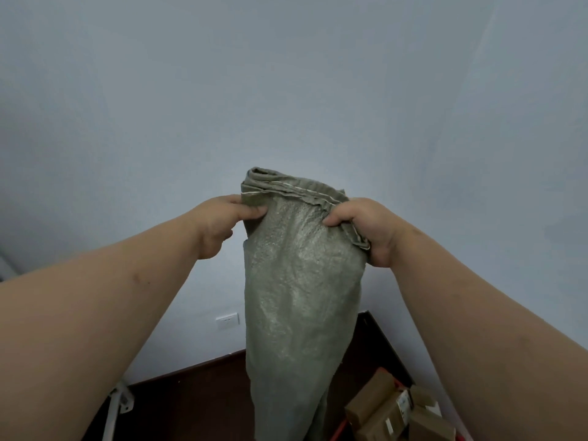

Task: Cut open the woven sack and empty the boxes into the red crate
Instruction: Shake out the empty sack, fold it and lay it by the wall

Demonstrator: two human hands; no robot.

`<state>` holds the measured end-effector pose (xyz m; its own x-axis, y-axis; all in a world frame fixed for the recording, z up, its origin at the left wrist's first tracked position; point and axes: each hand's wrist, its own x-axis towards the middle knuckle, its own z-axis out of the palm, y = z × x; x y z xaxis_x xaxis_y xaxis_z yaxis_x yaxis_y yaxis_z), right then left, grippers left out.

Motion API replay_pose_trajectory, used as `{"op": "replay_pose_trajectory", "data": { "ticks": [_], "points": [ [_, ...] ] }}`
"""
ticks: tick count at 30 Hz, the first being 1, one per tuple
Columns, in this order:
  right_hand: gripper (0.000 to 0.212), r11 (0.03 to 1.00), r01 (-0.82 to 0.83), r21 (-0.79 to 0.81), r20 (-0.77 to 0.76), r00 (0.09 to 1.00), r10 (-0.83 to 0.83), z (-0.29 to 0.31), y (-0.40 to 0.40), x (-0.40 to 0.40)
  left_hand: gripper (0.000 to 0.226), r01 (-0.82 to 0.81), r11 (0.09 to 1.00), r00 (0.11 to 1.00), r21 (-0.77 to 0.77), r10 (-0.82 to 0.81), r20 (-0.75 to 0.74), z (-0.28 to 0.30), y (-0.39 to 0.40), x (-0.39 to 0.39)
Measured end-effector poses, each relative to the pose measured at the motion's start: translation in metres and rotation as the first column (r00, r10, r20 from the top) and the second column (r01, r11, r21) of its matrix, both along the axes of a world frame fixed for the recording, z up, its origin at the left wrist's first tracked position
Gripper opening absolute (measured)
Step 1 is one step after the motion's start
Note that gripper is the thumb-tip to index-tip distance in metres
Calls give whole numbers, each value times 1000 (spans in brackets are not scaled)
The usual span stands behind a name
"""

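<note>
A grey-green woven sack (pixel 296 297) hangs limp in front of me, held up high by its stitched end. My left hand (pixel 219 226) pinches the sack's left top corner. My right hand (pixel 370 230) grips the bunched right top corner. The sack's lower end drops out of view at the bottom edge. Several brown cardboard boxes (pixel 391 412) lie piled at the lower right, to the right of the sack. Thin red strips of the red crate (pixel 338 429) show at the edges of that pile; the crate's shape is mostly hidden.
A pale blue wall (pixel 286 90) fills most of the view, with a white wall socket (pixel 227 319) low on it. Dark brown floor (pixel 197 399) lies below. A white metal frame leg (pixel 116 405) stands at the lower left.
</note>
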<state>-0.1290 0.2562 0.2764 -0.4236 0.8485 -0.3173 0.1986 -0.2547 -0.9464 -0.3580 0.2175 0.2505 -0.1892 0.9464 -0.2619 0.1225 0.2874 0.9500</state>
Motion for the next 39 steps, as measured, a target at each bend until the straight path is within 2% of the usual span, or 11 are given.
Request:
{"op": "replay_pose_trajectory", "data": {
  "ticks": [2, 5, 7, 10, 14, 17, 22, 25, 28, 34, 39],
  "points": [
    [8, 995, 65, 80, 106, 992, -73, 0, 7, 5, 29, 20, 1000, 996, -16, -19, 92, -4, 2, -2],
    [58, 918, -8, 397, 542, 809, -227, -7, 19, 11, 22, -18, 997, 985, -79, 31, 168, -6, 3, 4],
    [77, 733, -115, 671, 612, 643, -460, -8, 14, 9, 17, -66, 989, 982, -134, 88, 165, -7, 4, 11],
    [80, 387, -407, 827, 558, 673, -486, -9, 2, -2, 26, -102, 977, 973, -189, 137, 185, -7, 9, 18],
    [108, 681, -644, 349, 879, 477, 1, -25, -2, -12, 34, -85, 966, 972, -244, 135, 194, -4, 13, 26],
    [81, 863, -456, 216, 672, 710, 207, -34, -2, -6, 33, -63, 970, 978, -236, 107, 177, -1, 14, 32],
    [42, 938, -337, 75, 457, 848, 268, -42, 4, 4, 72, 214, 976, 969, -45, -218, -114, -1, 9, 25],
    [40, 934, -349, -79, 351, 867, 353, -38, 7, 11, 85, 477, 855, 852, -203, -506, -131, 0, -1, 17],
    [49, 936, -333, -114, 340, 872, 352, -37, 4, 14, 53, 446, 871, 880, -205, -468, -74, -9, -1, 12],
    [74, 761, -495, 419, 792, 610, -40, -36, 2, -4, 44, 80, 972, 997, -221, -74, 35, -30, 5, 9],
    [108, 754, -655, 50, 757, 518, 399, -38, -7, -13, 33, -39, 947, 996, -318, 61, 58, -29, 9, 11]
  ]
}}
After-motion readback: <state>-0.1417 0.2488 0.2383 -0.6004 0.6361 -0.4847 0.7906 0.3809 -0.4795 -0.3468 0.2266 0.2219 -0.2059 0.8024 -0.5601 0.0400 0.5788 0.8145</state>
